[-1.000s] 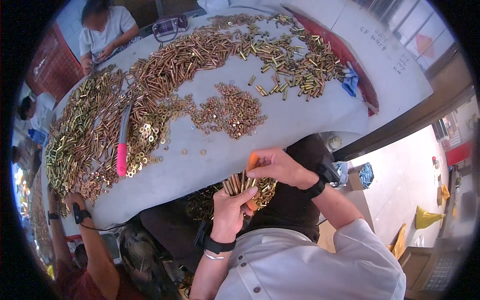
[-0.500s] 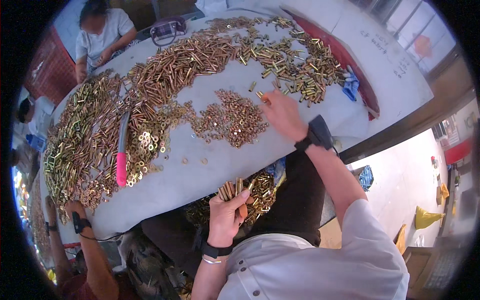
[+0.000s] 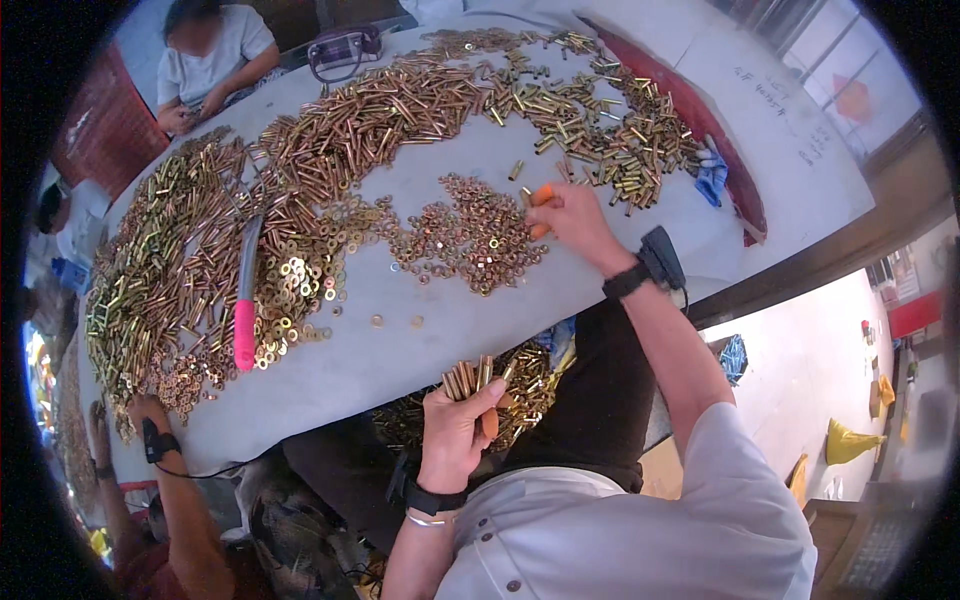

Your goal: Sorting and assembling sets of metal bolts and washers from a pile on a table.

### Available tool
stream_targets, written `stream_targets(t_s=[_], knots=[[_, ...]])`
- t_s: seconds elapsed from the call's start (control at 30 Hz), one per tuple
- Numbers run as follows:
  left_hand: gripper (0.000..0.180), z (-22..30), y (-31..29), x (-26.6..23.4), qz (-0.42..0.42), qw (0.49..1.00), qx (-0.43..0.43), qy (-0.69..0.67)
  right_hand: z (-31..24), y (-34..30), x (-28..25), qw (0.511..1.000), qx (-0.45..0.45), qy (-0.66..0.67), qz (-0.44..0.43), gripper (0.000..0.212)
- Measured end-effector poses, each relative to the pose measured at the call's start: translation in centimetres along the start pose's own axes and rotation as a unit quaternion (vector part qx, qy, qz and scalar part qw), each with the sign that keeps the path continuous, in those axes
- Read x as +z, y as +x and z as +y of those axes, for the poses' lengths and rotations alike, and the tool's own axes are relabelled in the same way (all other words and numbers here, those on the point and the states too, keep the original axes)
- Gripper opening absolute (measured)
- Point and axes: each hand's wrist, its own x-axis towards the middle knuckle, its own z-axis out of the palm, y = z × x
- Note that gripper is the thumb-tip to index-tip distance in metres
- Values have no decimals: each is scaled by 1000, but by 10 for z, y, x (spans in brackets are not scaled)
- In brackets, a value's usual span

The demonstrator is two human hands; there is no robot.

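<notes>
My left hand (image 3: 458, 432) is closed around a bunch of short brass-coloured metal tubes (image 3: 466, 380), held upright above the lap. Orange covers sit on some of its fingertips. Over the table, my right hand (image 3: 575, 222) pinches a single brass-coloured tube (image 3: 527, 197) between orange-covered fingers. Beside those fingers lies a heap of small metal nuts (image 3: 465, 235). One loose tube (image 3: 516, 170) rests just beyond the right hand. Below the left hand, many more tubes fill a container (image 3: 530, 385), whose shape is mostly hidden.
Long heaps of tubes (image 3: 370, 120) and a pile of washers (image 3: 300, 285) cover much of the table (image 3: 400, 350). A pink-handled tool (image 3: 244, 330) lies on them. A blue glove (image 3: 711, 175) and a purple bag (image 3: 343, 52) sit farther off. Co-workers (image 3: 215, 60) work around the table.
My right hand's fingers have turned, and the tube at their tips stands more upright. My left hand keeps its bunch. The far co-worker's hands have drawn together.
</notes>
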Motion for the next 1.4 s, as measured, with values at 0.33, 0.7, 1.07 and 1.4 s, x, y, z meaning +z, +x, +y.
stream_targets(t_s=[0.33, 0.7, 1.07, 1.4], knots=[[16, -8, -10, 9, -6, 1000, 1, -9, -59, -90, 2, 887, 104, 406, -196, 19], [16, -13, -23, 8, -3, 999, 35, -40, -73, -118, 2, 945, 13, 191, -264, 15], [18, -13, -29, -2, -28, 999, 31, -33, -89, -117, 0, 940, -89, 153, -291, 15], [15, -5, -32, 1, -54, 998, 8, 7, -98, -115, 6, 897, 98, 289, -320, 10]])
